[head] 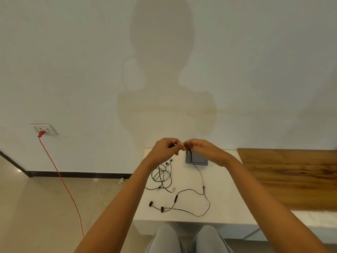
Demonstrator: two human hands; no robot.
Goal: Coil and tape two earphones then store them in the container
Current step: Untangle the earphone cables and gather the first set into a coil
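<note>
Two earphones and one grey container sit on the counter. The left hand and right hand pinch one end of the long earphone just above the container, fingers curled tight on it. Its thin cord looks light and floppy, so the end seems the best place to hold. The other earphone lies in loose loops left of the container.
</note>
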